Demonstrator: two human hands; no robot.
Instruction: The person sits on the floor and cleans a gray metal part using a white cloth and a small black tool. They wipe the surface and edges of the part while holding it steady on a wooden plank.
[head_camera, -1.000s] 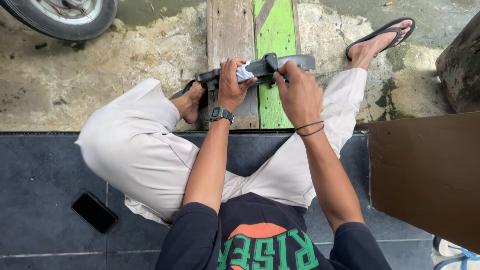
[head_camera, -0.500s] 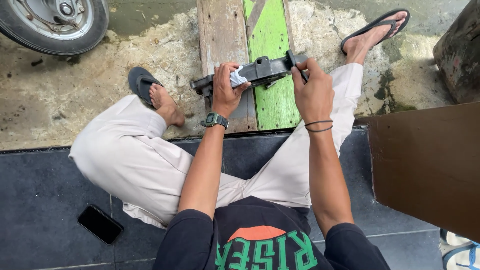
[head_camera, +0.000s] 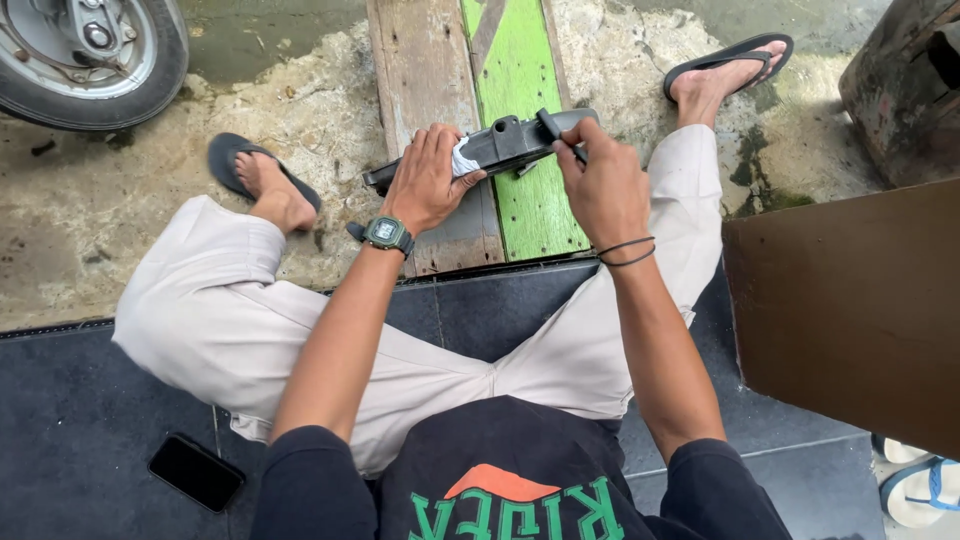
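One wheel (head_camera: 85, 55) with a dark tyre shows at the far left on the rough concrete, and one black phone (head_camera: 196, 471) lies face up on the dark tiles by the person's left thigh. Two black flip-flops are on the feet: the left one (head_camera: 232, 160) beside the plank, the right one (head_camera: 728, 57) well apart on the other side. Between them runs one plank (head_camera: 425, 90), bare grey wood on its left half and green paint on its right. Across it lies one long dark grey plastic part (head_camera: 495, 148), tilted a little. The left hand (head_camera: 425, 180), with one watch (head_camera: 388, 234) on its wrist, is clenched over the part and presses one white rag (head_camera: 463, 160) against it. The right hand (head_camera: 600, 180), two black bands (head_camera: 627, 251) at the wrist, pinches one thin dark tool (head_camera: 560, 135) whose tip touches the part. One brown board (head_camera: 850, 310) fills the right side.
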